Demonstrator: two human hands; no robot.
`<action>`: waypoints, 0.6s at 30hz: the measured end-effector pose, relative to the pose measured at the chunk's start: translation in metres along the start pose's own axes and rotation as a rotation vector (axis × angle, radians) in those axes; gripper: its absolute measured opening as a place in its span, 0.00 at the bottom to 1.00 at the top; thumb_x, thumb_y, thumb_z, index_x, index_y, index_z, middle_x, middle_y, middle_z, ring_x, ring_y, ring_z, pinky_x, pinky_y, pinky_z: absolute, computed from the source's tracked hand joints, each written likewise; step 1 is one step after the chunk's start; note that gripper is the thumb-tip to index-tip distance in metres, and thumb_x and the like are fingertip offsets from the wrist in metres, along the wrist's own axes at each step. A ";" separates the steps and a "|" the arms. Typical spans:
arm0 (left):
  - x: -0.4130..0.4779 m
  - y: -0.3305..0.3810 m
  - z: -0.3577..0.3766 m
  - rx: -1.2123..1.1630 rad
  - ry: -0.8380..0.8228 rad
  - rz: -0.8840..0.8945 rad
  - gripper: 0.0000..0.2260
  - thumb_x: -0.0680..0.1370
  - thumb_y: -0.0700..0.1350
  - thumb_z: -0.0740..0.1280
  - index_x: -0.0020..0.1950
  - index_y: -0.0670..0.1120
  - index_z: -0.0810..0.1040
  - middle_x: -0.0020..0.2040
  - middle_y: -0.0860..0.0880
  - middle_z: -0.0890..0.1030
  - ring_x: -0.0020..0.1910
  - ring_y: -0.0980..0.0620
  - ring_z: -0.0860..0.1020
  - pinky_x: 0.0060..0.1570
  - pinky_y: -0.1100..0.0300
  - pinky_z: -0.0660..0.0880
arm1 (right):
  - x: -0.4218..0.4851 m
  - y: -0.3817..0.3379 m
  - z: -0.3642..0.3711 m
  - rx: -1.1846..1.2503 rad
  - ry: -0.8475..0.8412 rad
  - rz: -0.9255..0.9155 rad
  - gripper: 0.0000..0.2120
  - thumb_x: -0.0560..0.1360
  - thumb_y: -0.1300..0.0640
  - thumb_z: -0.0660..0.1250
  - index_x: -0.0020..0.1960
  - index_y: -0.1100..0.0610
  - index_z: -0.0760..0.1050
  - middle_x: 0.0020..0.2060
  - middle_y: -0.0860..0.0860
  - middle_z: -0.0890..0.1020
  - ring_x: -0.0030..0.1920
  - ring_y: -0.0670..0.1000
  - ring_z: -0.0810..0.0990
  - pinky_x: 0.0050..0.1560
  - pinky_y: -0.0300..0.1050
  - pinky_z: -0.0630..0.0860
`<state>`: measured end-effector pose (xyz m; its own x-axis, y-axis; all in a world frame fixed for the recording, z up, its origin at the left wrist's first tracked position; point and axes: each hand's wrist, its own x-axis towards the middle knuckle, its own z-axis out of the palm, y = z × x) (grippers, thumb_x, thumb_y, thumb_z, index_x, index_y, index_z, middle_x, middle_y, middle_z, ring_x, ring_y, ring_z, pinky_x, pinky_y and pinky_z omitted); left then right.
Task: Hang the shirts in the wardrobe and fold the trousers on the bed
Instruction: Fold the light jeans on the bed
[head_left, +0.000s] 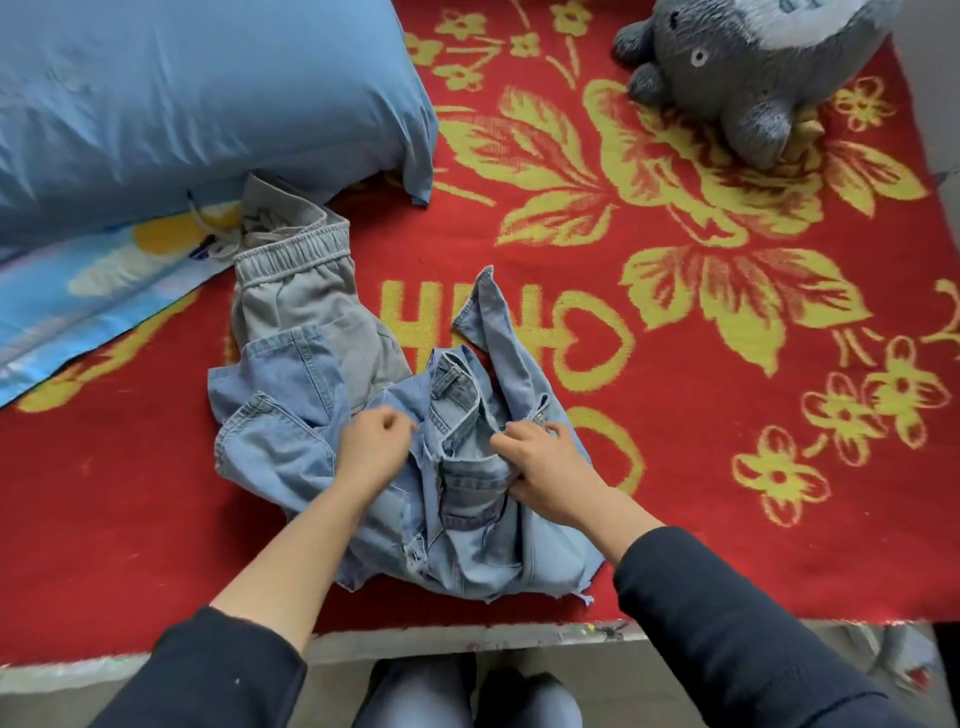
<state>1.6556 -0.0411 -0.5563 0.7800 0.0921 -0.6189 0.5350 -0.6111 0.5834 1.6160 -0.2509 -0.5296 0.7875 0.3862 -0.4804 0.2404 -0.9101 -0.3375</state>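
Both hands are down in the cloth. The left hand (371, 454) is curled and seems to pinch a fold, and the right hand (545, 465) grips the bunched waistband, thumb and fingers closed round it. What they hold is a pair of light blue denim trousers (467, 545) with frayed hems. It lies crumpled, not flat, just inside the near edge of the bed (415, 642), about midway along it. One leg is thrown out to the left and a strip of cloth stands up behind the right hand.

Touching the denim on its far left side, and partly under it, is a pair of grey elastic-waisted trousers (306, 306) with a drawstring, not yet folded. Both pairs lie on a red woven blanket with yellow flowers (701, 415). A large blue pillow (182, 93) fills the far left corner, and a grey plush toy (753, 67) sits towards the far right corner, well apart from the clothes.

The likely trouble is the overlap. If the denim is lifted or shaken out while a leg lies across the grey pair, it may drag the grey pair along. The denim also sits close to the near edge, so a loose leg could slide off the bed. Folding before the twisted legs are laid straight would give a lumpy, lopsided fold.
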 end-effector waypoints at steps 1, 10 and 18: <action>0.006 0.009 -0.001 -0.102 0.036 -0.047 0.10 0.76 0.49 0.63 0.49 0.45 0.80 0.51 0.45 0.82 0.50 0.45 0.79 0.51 0.52 0.75 | -0.006 -0.001 -0.003 -0.046 0.000 -0.049 0.11 0.72 0.62 0.64 0.51 0.52 0.67 0.44 0.47 0.64 0.54 0.55 0.72 0.65 0.58 0.58; -0.019 0.066 0.034 0.098 -0.240 -0.187 0.08 0.69 0.45 0.65 0.41 0.42 0.70 0.35 0.44 0.72 0.32 0.47 0.71 0.32 0.59 0.69 | -0.075 0.010 -0.013 -0.320 0.135 -0.474 0.23 0.66 0.63 0.71 0.53 0.51 0.62 0.30 0.50 0.74 0.29 0.53 0.75 0.49 0.51 0.76; -0.089 0.123 0.045 -0.782 0.085 -0.214 0.04 0.71 0.40 0.62 0.44 0.41 0.74 0.40 0.43 0.75 0.33 0.47 0.74 0.31 0.58 0.74 | -0.167 0.094 -0.059 -0.196 0.143 0.041 0.36 0.74 0.63 0.61 0.77 0.55 0.46 0.42 0.56 0.81 0.41 0.62 0.79 0.35 0.47 0.63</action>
<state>1.6377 -0.1594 -0.4533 0.6404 0.2234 -0.7349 0.7224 0.1497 0.6750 1.5406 -0.4102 -0.4330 0.8680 0.3356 -0.3660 0.3012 -0.9418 -0.1493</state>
